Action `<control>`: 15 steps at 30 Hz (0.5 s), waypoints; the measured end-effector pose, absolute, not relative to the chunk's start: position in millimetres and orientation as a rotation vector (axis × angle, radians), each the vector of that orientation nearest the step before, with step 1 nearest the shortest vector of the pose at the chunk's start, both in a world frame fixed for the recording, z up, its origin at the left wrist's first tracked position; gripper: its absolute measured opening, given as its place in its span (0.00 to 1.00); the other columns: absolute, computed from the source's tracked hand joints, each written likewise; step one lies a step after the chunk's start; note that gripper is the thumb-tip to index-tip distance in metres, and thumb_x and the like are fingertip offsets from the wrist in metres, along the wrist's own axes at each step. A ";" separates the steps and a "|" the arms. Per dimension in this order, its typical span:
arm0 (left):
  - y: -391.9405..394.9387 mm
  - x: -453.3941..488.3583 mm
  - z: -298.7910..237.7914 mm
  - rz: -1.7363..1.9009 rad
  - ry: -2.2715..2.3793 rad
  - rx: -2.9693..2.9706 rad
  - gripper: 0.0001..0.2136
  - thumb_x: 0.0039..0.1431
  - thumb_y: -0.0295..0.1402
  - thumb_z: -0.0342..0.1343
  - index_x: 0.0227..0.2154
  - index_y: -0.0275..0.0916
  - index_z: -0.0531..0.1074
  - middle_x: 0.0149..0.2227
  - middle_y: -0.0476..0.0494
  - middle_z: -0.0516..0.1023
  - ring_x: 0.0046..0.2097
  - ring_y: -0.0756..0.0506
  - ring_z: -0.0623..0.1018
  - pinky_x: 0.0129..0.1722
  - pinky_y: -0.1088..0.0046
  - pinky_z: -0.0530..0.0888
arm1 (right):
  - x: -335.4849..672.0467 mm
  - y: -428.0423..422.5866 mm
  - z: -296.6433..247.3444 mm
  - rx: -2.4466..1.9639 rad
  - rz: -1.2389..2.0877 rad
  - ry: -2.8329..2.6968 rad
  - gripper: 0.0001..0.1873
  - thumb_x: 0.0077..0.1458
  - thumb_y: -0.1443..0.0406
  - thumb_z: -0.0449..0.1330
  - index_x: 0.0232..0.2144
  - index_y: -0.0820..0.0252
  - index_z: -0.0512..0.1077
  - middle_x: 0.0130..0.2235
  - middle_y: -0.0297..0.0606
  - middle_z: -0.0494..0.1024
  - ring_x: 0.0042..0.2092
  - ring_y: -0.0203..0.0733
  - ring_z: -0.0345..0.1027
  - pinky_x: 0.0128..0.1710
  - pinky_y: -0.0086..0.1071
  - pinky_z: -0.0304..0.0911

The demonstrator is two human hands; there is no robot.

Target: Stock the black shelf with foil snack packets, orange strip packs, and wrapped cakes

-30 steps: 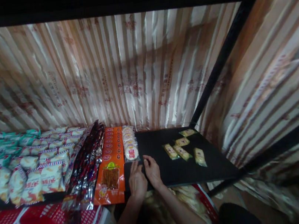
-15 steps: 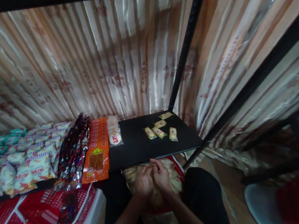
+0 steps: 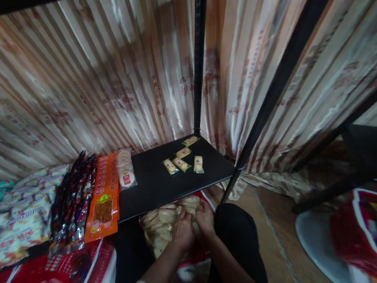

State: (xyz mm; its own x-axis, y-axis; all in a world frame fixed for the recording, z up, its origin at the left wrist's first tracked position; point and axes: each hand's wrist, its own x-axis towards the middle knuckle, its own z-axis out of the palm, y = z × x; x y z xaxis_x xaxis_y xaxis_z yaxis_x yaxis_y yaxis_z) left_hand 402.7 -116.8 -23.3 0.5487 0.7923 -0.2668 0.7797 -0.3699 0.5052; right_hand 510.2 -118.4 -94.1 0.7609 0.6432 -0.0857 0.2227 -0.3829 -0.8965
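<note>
My left hand (image 3: 183, 231) and my right hand (image 3: 205, 218) are side by side, low down between my knees, just in front of the shelf edge. Both have curled fingers, and what they hold, if anything, is hidden. Beneath and around them, clear-wrapped packs of pale round crackers (image 3: 161, 223) fill a red basket (image 3: 207, 197). On the black shelf (image 3: 150, 192) above lie several small yellow-green wrapped snacks (image 3: 180, 163). Left of these is one clear pack of pale round crackers (image 3: 125, 169).
Farther left on the shelf are an orange snack packet (image 3: 102, 197), dark shiny packets (image 3: 72, 196) and white packets (image 3: 21, 232). Red baskets stand at lower left (image 3: 58, 279) and lower right (image 3: 350, 226). Black metal posts (image 3: 199, 59) rise before a pleated curtain (image 3: 136, 73).
The view has swung right, so the shelf sits farther left. My hands, together before, have drawn slightly apart, uncovering more of the cracker packs in the basket.
</note>
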 end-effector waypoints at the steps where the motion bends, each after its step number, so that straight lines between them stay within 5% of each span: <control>1: -114.2 406.2 -22.7 0.011 1.275 2.198 0.20 0.55 0.26 0.39 0.49 0.35 0.66 0.59 0.39 0.62 0.59 0.45 0.62 0.59 0.68 0.58 | 511.2 -115.9 -96.5 -1.953 0.534 -0.650 0.26 0.44 0.63 0.47 0.46 0.68 0.68 0.48 0.50 0.72 0.51 0.49 0.64 0.53 0.42 0.56; 15: -102.6 418.0 -37.3 0.038 1.380 2.106 0.18 0.57 0.28 0.39 0.46 0.33 0.68 0.59 0.36 0.61 0.61 0.46 0.59 0.59 0.70 0.58 | 528.7 -98.5 -112.7 -1.937 0.584 -0.673 0.24 0.44 0.58 0.47 0.36 0.67 0.74 0.41 0.53 0.76 0.46 0.53 0.68 0.48 0.44 0.61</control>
